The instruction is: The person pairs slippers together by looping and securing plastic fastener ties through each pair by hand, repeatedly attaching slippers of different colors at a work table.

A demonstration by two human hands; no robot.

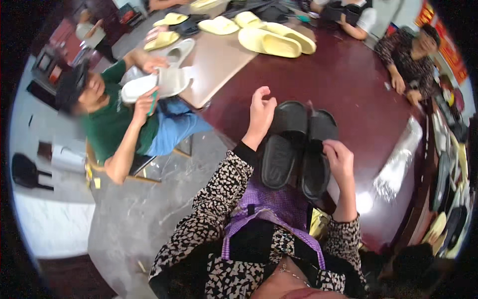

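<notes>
A: Where are the black slippers (277,164) placed?

B: They are laid side by side at the near edge of the dark red worktop (358,94), straps turned to the far side, just beyond a purple checked apron (279,207).

A: And how is the left hand (260,117) held?

B: It is raised close beside the strap of the left slipper, its grip loosely spread, the fingers curled; nothing is seen to be pinched in it.

A: The right hand (340,160)?

B: It is held at the outer side of the right slipper, with thumb and finger bent toward it. Whether that edge is pinched or merely touched by the grip cannot be told.

A: What else is seen?

B: Yellow slippers (269,43) are gathered at the far end, and crumpled clear plastic (397,167) is spread on the right. At the left, a white slipper (138,88) and a slim green tool (152,102) are held by a co-worker in a green shirt (112,129).
</notes>
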